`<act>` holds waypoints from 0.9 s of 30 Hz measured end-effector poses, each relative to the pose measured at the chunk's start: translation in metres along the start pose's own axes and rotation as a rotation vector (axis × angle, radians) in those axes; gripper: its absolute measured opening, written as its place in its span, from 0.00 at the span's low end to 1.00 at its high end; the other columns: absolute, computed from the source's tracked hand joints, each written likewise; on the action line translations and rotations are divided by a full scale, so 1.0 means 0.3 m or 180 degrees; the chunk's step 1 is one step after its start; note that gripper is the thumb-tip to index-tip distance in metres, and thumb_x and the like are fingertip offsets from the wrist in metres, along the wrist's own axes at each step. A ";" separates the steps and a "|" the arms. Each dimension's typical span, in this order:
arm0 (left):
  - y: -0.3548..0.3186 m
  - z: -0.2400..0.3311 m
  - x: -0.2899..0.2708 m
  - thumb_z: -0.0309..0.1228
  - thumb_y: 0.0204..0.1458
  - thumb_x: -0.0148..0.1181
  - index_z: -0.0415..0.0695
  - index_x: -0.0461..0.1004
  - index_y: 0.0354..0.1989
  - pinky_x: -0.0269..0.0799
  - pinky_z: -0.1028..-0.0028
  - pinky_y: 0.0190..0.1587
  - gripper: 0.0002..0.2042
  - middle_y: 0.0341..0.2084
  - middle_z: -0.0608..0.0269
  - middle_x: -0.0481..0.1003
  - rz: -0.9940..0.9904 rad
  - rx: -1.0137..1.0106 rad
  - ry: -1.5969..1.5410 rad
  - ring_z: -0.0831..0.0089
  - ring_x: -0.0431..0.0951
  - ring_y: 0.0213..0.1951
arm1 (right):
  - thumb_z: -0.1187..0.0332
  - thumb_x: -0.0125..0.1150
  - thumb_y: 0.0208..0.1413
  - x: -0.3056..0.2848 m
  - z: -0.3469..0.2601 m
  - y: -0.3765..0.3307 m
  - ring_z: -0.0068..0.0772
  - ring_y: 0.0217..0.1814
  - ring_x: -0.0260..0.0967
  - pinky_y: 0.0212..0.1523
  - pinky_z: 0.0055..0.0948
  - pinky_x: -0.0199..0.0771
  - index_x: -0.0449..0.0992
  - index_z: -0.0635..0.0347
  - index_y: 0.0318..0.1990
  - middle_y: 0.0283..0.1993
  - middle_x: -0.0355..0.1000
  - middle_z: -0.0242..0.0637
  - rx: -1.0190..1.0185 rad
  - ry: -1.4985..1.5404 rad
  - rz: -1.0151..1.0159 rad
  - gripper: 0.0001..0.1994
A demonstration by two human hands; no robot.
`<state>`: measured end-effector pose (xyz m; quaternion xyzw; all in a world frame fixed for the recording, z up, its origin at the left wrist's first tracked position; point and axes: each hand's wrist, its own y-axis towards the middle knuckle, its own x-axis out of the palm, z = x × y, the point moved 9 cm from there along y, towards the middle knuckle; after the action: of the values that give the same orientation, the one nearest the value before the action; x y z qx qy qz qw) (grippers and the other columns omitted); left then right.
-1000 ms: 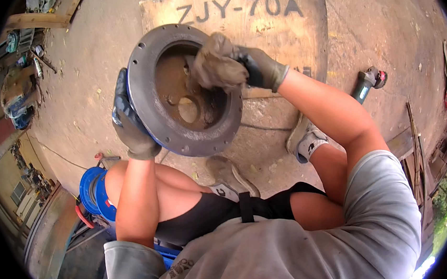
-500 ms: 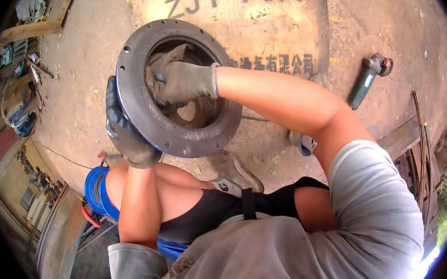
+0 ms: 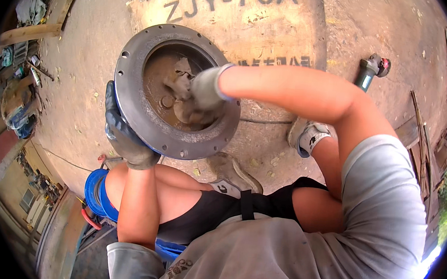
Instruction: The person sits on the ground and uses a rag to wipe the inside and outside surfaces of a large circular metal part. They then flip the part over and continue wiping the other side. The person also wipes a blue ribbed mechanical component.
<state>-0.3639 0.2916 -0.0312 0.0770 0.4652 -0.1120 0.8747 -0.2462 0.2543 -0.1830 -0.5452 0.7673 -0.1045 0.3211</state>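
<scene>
A dark grey round metal flanged housing (image 3: 132, 103), with bolt holes round its rim and a wide central opening, is held tilted above my left leg. My left hand (image 3: 127, 134), in a dark-coated work glove, grips the rim at its lower left. Inside the opening is my right hand (image 3: 201, 93), in a grey-brown glove and smeared by motion. It holds what looks like a crumpled, dirty brown-grey rag (image 3: 182, 73) against the brown inner face. Its fingers are partly hidden by blur and the rag.
A wooden board (image 3: 273, 36) with dark stencilled marks lies on the concrete beyond the housing. At right lies an angle grinder (image 3: 368, 72). A blue round part (image 3: 95, 191) stands by my left knee. Scrap and planks (image 3: 30, 32) line the left side, thin rods (image 3: 420, 139) the right.
My right hand has moved right and slightly down within the opening, uncovering more of the brown inner face. My left hand keeps its hold on the rim.
</scene>
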 end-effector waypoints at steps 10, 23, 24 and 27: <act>-0.004 -0.068 0.047 0.44 0.75 0.44 0.34 0.58 0.78 0.70 0.59 0.69 0.31 0.67 0.50 0.74 -0.0063 -0.0869 -0.1343 0.62 0.77 0.63 | 0.55 0.56 0.68 -0.199 0.036 0.114 0.52 0.59 0.80 0.62 0.46 0.79 0.79 0.62 0.60 0.56 0.81 0.57 0.0016 0.0560 0.2609 0.22; -0.039 -0.121 0.041 0.61 0.75 0.33 0.40 0.52 0.82 0.59 0.53 0.78 0.40 0.76 0.52 0.63 -0.0198 -0.0954 -0.1563 0.57 0.67 0.73 | 0.66 0.64 0.59 -0.209 -0.027 0.047 0.45 0.66 0.77 0.68 0.43 0.77 0.84 0.43 0.60 0.66 0.78 0.38 -0.2213 0.0269 0.3264 0.21; -0.044 -0.128 0.041 0.61 0.75 0.33 0.40 0.52 0.82 0.59 0.53 0.77 0.40 0.75 0.52 0.64 -0.0163 -0.1020 -0.1748 0.57 0.67 0.73 | 0.65 0.62 0.61 -0.211 0.058 0.120 0.45 0.65 0.77 0.67 0.44 0.78 0.84 0.45 0.60 0.66 0.77 0.40 -0.1178 0.0924 0.2678 0.20; -0.030 -0.142 0.061 0.61 0.75 0.33 0.39 0.53 0.81 0.60 0.53 0.77 0.40 0.74 0.52 0.65 -0.0228 -0.0991 -0.2250 0.57 0.68 0.73 | 0.63 0.59 0.63 -0.154 0.066 0.207 0.49 0.66 0.75 0.67 0.44 0.78 0.83 0.61 0.56 0.61 0.79 0.49 0.0294 0.0300 0.2079 0.18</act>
<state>-0.3904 0.2910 -0.0702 -0.1163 0.1489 -0.0901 0.9778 -0.2729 0.3237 -0.2126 -0.2499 0.9100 -0.0558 0.3262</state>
